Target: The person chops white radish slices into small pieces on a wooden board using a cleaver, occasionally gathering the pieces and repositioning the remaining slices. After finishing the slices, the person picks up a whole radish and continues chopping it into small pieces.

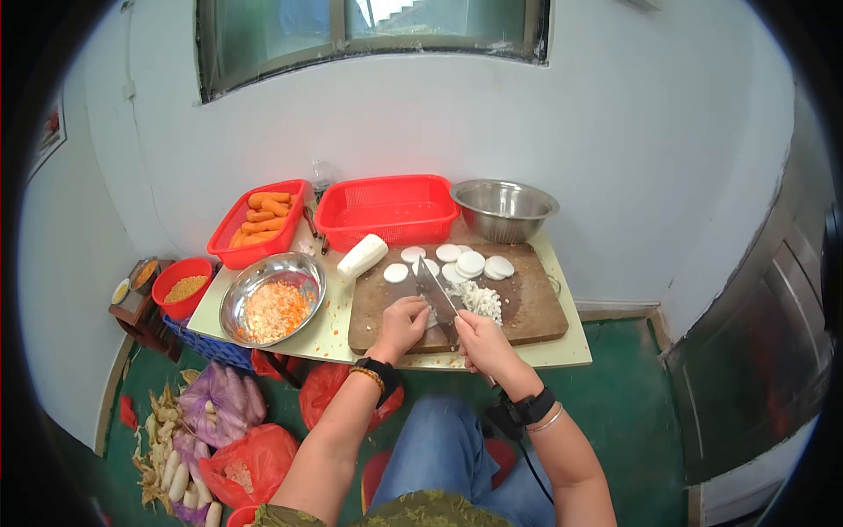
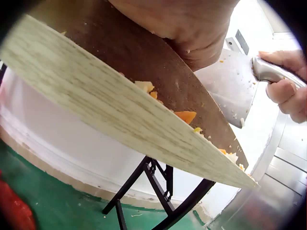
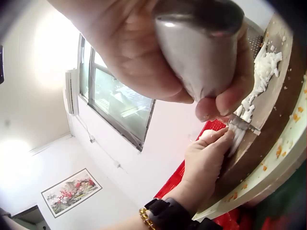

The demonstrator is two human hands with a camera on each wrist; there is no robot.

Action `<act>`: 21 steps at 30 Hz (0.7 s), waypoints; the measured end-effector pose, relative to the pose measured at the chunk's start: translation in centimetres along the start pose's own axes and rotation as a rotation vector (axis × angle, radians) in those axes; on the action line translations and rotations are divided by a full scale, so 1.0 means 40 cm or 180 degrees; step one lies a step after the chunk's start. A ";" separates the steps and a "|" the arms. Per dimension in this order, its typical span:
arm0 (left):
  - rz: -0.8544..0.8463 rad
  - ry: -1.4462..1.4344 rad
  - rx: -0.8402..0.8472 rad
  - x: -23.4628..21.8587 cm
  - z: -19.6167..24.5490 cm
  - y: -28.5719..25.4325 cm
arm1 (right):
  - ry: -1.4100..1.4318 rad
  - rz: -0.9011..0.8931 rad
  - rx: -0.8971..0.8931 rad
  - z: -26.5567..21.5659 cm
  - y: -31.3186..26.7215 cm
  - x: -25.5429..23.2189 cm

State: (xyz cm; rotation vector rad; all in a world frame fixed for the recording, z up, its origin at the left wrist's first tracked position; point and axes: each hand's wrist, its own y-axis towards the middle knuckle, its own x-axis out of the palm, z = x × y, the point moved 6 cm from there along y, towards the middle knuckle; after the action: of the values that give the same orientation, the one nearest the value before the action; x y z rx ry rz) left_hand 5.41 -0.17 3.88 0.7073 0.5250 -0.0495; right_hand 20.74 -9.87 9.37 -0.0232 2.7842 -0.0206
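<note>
I see my right hand (image 1: pixel 486 342) gripping a cleaver (image 1: pixel 436 299) over the wooden cutting board (image 1: pixel 527 307), blade beside a pile of chopped white radish (image 1: pixel 479 300). My left hand (image 1: pixel 400 323) presses down just left of the blade. Round white slices (image 1: pixel 470 263) lie further back, with a radish chunk (image 1: pixel 363 255) at the board's corner. A steel bowl (image 1: pixel 272 297) of diced bits sits left.

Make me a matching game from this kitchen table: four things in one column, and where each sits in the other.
Things:
1. carrots
2. cleaver
3. empty steel bowl
4. white radish slices

Places:
A. far right corner of the table
B. on the cutting board
C. in the right hand
D. in the left red basket

Pairs: 1-D, 2-C, 3-A, 4-B
</note>
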 end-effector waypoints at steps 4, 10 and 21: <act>0.0044 -0.0079 0.0052 -0.020 0.013 -0.004 | 0.0258 0.0141 -0.0043 0.030 -0.026 -0.005; 0.0003 0.0188 0.0351 -0.029 0.018 -0.019 | 0.0180 0.0104 -0.0250 -0.002 -0.054 -0.001; 0.0037 0.0115 0.0214 -0.021 0.006 -0.022 | -0.0164 0.0143 -0.0281 -0.006 -0.054 0.021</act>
State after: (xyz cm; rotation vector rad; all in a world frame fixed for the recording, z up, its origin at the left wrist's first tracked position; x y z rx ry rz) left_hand 4.58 -1.11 3.90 0.7779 0.5557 -0.0437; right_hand 19.91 -12.05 9.33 0.0165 2.7313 0.1126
